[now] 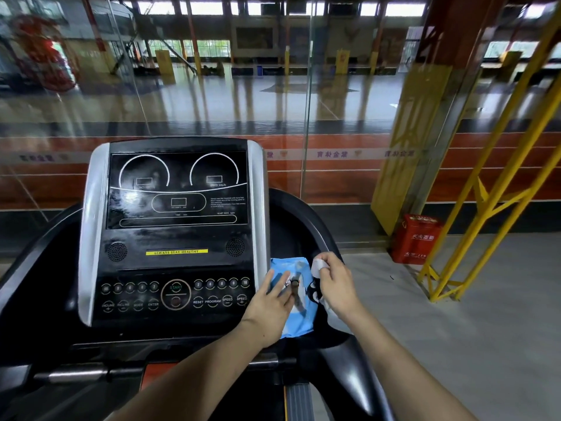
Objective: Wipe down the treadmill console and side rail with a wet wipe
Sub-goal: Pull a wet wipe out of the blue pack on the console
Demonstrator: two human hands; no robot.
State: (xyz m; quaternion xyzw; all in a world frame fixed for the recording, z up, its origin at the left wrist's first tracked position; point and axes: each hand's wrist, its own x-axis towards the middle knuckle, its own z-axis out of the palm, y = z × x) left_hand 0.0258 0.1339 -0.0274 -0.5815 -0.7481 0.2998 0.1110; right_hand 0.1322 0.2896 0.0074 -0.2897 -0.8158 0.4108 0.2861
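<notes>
The treadmill console [177, 238] fills the middle left, black with silver side trims and a row of buttons. A light blue pack of wet wipes [299, 317] lies in the black tray to the console's right. My left hand [270, 302] rests flat on the pack with straight fingers. My right hand [335, 279] pinches a small white piece, a wipe or the pack's flap [318, 266], at the pack's upper right corner. The curved black right side rail [315, 220] runs behind the pack and down past my right forearm.
A glass wall stands right behind the console. A red box [417, 238] and a yellow metal frame [485, 208] stand on the floor to the right. The left side rail [33, 247] curves off at the left. The front handlebar [79, 373] crosses below the console.
</notes>
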